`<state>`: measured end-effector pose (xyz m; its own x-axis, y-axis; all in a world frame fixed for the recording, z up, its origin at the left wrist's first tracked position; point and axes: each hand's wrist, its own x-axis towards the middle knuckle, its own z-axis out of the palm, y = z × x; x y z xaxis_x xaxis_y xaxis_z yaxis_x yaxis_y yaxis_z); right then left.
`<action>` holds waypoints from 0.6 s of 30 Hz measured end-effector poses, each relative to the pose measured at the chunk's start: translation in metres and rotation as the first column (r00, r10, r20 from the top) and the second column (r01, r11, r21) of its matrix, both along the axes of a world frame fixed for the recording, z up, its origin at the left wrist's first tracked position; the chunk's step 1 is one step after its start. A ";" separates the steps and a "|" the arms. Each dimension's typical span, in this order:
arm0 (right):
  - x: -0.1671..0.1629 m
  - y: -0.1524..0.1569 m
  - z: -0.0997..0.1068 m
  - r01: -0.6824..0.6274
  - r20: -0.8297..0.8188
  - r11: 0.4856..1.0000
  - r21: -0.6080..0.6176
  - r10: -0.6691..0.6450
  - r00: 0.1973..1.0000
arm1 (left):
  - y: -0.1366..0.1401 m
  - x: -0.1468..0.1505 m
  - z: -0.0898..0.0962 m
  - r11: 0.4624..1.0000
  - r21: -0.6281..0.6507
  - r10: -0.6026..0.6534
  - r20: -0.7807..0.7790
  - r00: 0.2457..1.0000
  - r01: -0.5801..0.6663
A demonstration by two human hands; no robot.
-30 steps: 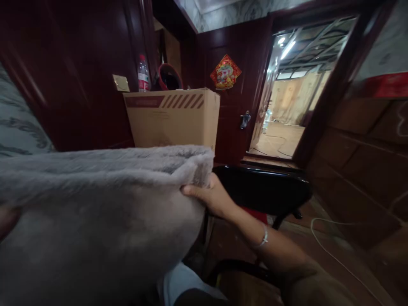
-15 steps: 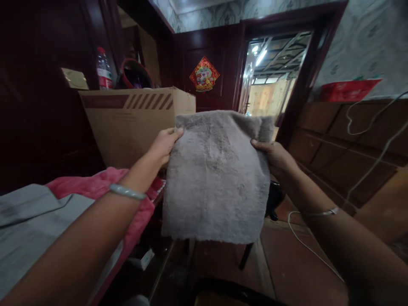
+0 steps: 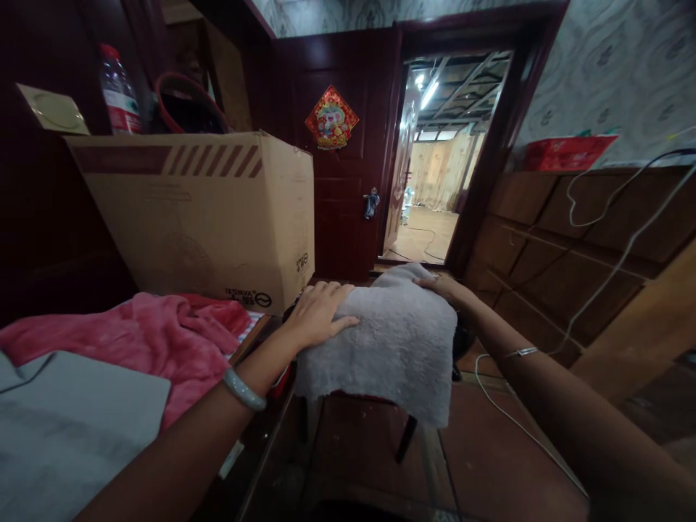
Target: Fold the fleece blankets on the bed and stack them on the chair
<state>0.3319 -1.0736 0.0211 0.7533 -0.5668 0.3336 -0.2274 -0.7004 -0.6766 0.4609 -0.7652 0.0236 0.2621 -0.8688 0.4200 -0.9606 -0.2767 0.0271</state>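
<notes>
Our left hand [image 3: 320, 312] lies palm down on the near-left part of a grey fleecy cloth [image 3: 375, 355], its fingers stretched forward and its thumb spread out to the side, so we grip nothing with it. Our right hand [image 3: 446, 288] is at the cloth's far right edge; we see its thumb on top, but its fingers are hidden, and we cannot tell whether they pinch the fabric from below. The cloth lies draped over a low support, its near edge hanging down, and a dark leg [image 3: 405, 439] shows beneath it. We have a pale thick bangle [image 3: 243, 391] on the left wrist and a thin silvery bracelet [image 3: 525, 351] on the right.

To the left of the cloth we see a crumpled pink blanket [image 3: 157, 326], with a pale grey fabric [image 3: 87, 413] overlapping it. Behind the blanket stands a big cardboard box [image 3: 185, 210], with a red-capped bottle [image 3: 118, 98] at its top edge. To the right, a white cable [image 3: 522, 428] curves across the reddish floor [image 3: 483, 435]. Farther off we face a dark red door [image 3: 342, 239] bearing a diamond-shaped decoration [image 3: 331, 119], beside a lit doorway. At far right, a red container [image 3: 568, 154] sits on a brown ledge.
</notes>
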 end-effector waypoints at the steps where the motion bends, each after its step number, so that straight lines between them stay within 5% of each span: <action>1: -0.004 0.002 0.004 0.051 -0.030 0.998 -0.020 -0.052 0.998 | 0.000 0.001 0.001 1.000 0.009 0.005 -0.001 1.000 -0.005; 3: -0.013 0.013 0.015 0.086 -0.027 0.989 -0.124 -0.090 0.996 | -0.001 0.001 0.002 1.000 0.023 0.020 0.005 1.000 -0.020; 5: -0.024 0.031 0.025 -0.048 0.018 0.950 -0.308 0.056 0.998 | -0.002 0.000 0.001 0.999 0.025 0.030 0.019 0.999 -0.030; 7: -0.033 0.051 0.027 -0.290 -0.061 0.839 -0.461 0.296 0.953 | -0.002 -0.001 0.002 0.999 0.017 0.033 0.030 0.999 -0.034; 9: -0.039 0.067 0.022 -0.431 -0.213 0.744 -0.510 0.377 0.902 | -0.001 0.000 0.003 0.999 0.021 0.029 0.030 0.999 -0.030; 13: -0.041 0.076 0.005 -0.379 -0.307 0.742 -0.554 0.241 0.921 | 0.004 0.008 0.004 0.999 0.044 0.007 0.001 1.000 -0.007; 18: -0.038 0.073 0.002 -0.375 -0.304 0.718 -0.586 0.234 0.923 | 0.019 0.020 -0.008 0.998 -0.035 0.058 -0.007 0.998 -0.058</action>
<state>0.2936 -1.0004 0.0234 0.9353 -0.0119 0.3538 -0.0020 -0.9996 -0.0283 0.4806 -0.7457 0.0156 0.3141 -0.8371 0.4480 -0.9428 -0.3306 0.0432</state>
